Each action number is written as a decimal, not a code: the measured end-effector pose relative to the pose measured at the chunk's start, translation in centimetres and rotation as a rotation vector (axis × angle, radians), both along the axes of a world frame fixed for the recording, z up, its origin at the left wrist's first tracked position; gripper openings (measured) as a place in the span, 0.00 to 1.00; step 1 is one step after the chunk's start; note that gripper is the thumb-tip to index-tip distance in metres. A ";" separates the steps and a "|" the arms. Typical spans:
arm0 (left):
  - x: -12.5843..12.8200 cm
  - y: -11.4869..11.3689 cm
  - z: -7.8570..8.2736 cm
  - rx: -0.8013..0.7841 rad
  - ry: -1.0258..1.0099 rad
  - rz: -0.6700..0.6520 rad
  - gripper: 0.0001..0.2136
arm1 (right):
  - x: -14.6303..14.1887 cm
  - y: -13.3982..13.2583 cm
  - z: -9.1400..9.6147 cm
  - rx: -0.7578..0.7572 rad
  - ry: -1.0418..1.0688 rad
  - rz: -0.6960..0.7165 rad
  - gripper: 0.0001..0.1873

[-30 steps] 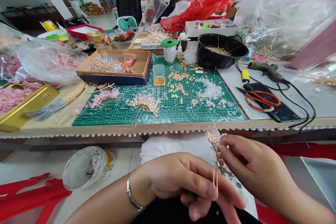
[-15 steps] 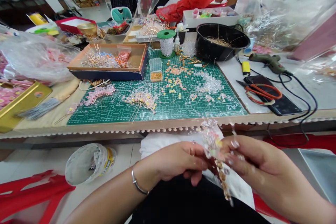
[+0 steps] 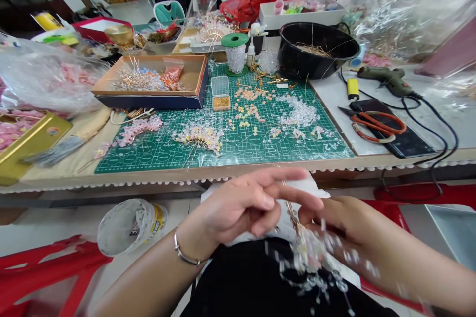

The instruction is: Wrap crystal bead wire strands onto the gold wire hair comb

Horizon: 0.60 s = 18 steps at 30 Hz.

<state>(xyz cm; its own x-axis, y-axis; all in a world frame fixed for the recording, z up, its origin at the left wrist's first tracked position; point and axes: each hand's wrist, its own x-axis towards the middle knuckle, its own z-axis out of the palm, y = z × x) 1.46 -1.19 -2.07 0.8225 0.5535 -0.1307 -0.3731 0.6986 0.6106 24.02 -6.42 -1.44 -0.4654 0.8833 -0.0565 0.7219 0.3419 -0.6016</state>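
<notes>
Over my lap hangs a beaded hair ornament [image 3: 308,252], its clear and pale pink-yellow bead cluster pointing down and blurred by motion. Its gold wire stem [image 3: 292,215] rises beside my right hand [image 3: 340,215], whose fingers are closed on it, partly hidden. My left hand [image 3: 253,203] is just left of the stem, index and middle fingers stretched across toward the right hand, the others curled; I see nothing held in it. Two similar beaded pieces, a white-yellow one [image 3: 201,137] and a pink one [image 3: 139,129], lie on the green cutting mat [image 3: 238,151].
Loose clear beads [image 3: 299,111] and an open small box of gold beads [image 3: 221,103] lie on the mat. Behind stand a wire-filled carton [image 3: 148,96], a bead spool [image 3: 235,57] and a black basin [image 3: 316,62]. Scissors [image 3: 379,126], a phone and a glue gun [image 3: 388,79] are right.
The hair ornament has turned over: its bead cluster was up and now hangs down, stem upward. My left hand's fingers, curled near the ornament before, are now stretched out.
</notes>
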 end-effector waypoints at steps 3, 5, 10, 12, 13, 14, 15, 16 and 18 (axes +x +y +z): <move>0.8 0.4 -1.2 -0.027 0.184 0.069 0.18 | -0.2 -0.1 1.2 -0.384 0.148 -0.002 0.17; 1.3 -0.1 -2.4 -0.035 0.308 -0.004 0.13 | -0.3 0.0 1.6 -0.497 0.334 -0.069 0.19; 1.5 -1.8 -3.5 0.043 0.287 -0.317 0.11 | -0.8 0.4 1.0 -0.094 0.258 -0.220 0.16; 1.2 -2.2 -2.9 0.065 0.255 -0.416 0.15 | -0.9 0.5 0.4 0.238 0.069 -0.221 0.13; 1.1 -2.3 -2.4 0.083 0.274 -0.435 0.16 | -0.9 0.5 0.2 0.370 -0.002 -0.212 0.12; 1.0 -2.3 -1.9 0.124 0.327 -0.435 0.16 | -0.8 0.6 -0.1 0.466 -0.046 -0.200 0.10; 0.9 -2.4 -1.4 0.190 0.413 -0.414 0.16 | -0.8 0.5 -0.3 0.526 -0.071 -0.185 0.10; 0.8 -2.4 -0.9 0.274 0.514 -0.379 0.17 | -0.7 0.5 -0.4 0.565 -0.085 -0.167 0.09; 0.9 -2.4 -0.3 0.446 0.700 -0.302 0.20 | -0.5 0.6 -0.6 0.633 -0.117 -0.113 0.08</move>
